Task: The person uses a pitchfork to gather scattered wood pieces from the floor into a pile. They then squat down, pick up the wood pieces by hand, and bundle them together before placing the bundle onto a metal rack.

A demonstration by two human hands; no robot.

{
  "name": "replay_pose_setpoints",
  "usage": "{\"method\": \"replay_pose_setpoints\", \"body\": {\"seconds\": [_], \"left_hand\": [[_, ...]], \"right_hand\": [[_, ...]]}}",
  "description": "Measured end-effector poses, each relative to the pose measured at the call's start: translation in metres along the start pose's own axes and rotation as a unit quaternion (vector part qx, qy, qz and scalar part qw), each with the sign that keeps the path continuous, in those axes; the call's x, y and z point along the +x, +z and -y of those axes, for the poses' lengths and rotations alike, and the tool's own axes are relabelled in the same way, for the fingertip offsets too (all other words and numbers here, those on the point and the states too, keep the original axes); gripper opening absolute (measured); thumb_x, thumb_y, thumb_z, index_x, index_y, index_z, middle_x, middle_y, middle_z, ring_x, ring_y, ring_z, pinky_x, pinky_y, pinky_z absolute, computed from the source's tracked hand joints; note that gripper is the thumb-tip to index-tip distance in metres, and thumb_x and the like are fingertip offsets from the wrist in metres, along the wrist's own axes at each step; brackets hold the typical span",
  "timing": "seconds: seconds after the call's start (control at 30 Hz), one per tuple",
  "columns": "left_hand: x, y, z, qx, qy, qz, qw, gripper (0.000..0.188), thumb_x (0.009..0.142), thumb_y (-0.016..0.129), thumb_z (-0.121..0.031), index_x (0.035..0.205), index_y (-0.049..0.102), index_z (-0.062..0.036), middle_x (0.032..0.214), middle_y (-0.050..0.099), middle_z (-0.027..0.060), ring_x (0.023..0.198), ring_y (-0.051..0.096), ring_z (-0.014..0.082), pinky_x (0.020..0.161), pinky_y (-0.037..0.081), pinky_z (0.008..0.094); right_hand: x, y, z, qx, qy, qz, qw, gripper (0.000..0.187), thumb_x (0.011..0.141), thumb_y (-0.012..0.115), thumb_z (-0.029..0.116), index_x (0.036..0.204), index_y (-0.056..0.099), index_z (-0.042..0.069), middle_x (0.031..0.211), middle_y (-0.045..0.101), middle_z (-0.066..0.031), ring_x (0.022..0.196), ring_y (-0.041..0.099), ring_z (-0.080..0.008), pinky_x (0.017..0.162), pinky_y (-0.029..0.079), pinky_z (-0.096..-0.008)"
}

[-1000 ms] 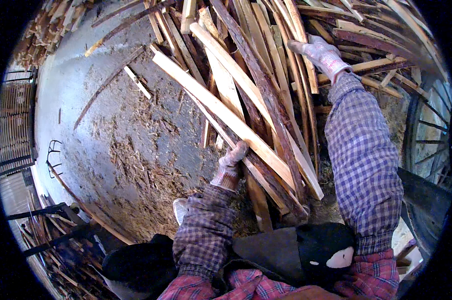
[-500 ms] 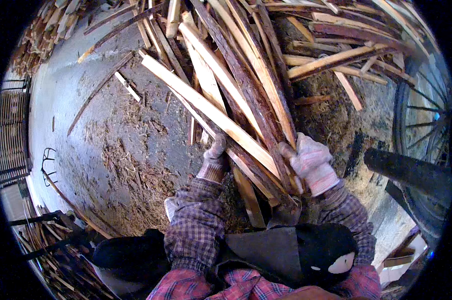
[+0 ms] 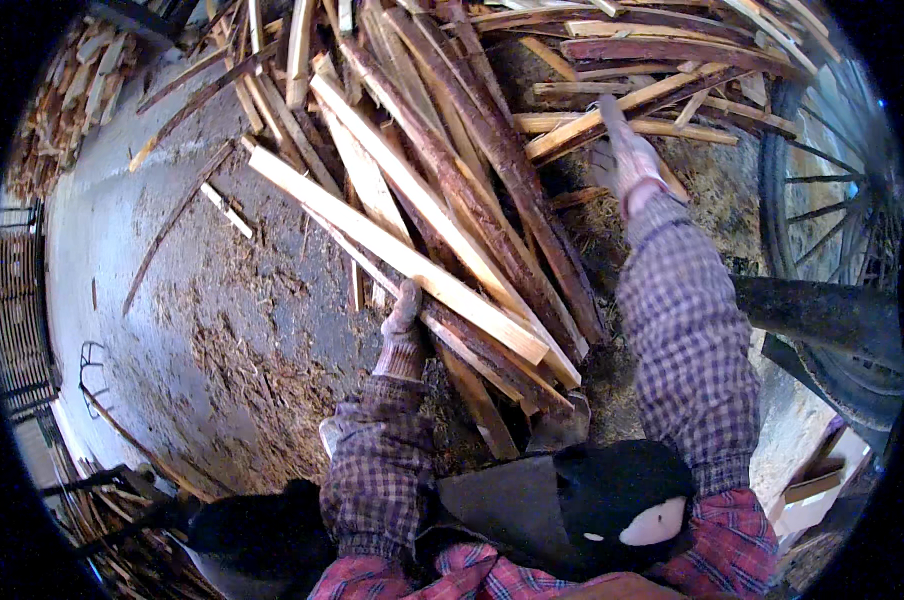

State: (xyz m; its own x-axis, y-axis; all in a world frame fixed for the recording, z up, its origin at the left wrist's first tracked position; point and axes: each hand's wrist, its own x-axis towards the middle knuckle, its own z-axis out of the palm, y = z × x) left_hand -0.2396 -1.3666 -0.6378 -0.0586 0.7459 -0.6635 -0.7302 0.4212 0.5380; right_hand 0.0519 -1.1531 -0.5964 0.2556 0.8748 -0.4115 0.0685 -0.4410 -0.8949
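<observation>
My left hand [image 3: 402, 335], in a pale work glove, is closed at the near side of a bundle of rough wooden slats. Its thumb lies against a long pale slat [image 3: 392, 247], which slants from upper left to lower right. Beside that lie several bark-covered strips [image 3: 507, 205], their near ends bunched in front of my lap. My right hand [image 3: 632, 155], also gloved, is stretched out to the far right with its fingers extended. Its fingertips are at a bark-edged slat [image 3: 562, 138] on the far pile; whether they touch it is hard to tell.
More slats [image 3: 662, 50] are heaped across the far right. Another wood stack [image 3: 82, 90] stands far left. A long-handled fork [image 3: 94, 375] lies on the left of the floor, which is littered with bark. At right are a spoked wheel [image 3: 775, 200] and a thick dark bar [image 3: 822, 310].
My right hand has left the near ends of the bundle and reached forward to the far right pile, its fingers now straightened. My left hand has kept its hold on the slats.
</observation>
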Motion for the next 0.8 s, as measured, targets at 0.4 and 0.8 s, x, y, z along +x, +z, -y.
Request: {"method": "replay_pose_setpoints", "body": {"seconds": [0.4, 0.8], "left_hand": [[0.003, -0.003, 0.002, 0.017, 0.013, -0.026, 0.999, 0.071, 0.068, 0.068, -0.050, 0.120, 0.045, -0.0077, 0.112, 0.053, 0.0090, 0.098, 0.052, 0.0271, 0.088, 0.043, 0.0418], [0.009, -0.015, 0.007, 0.078, 0.015, -0.027, 0.996, 0.076, 0.071, 0.058, -0.061, 0.125, 0.041, -0.0097, 0.119, 0.049, 0.0077, 0.105, 0.047, 0.0262, 0.092, 0.039, 0.0402]], "right_hand": [[0.048, 0.042, -0.012, -0.044, 0.086, -0.218, 0.971, 0.045, 0.066, 0.068, 0.032, 0.093, 0.058, -0.003, 0.080, 0.057, -0.0088, 0.064, 0.051, -0.0188, 0.062, 0.043, -0.0336], [-0.032, 0.049, -0.076, 0.203, -0.107, -0.300, 0.926, 0.036, 0.070, 0.066, 0.013, 0.102, 0.054, 0.006, 0.088, 0.059, -0.0056, 0.068, 0.057, -0.0192, 0.064, 0.046, -0.0298]]}}
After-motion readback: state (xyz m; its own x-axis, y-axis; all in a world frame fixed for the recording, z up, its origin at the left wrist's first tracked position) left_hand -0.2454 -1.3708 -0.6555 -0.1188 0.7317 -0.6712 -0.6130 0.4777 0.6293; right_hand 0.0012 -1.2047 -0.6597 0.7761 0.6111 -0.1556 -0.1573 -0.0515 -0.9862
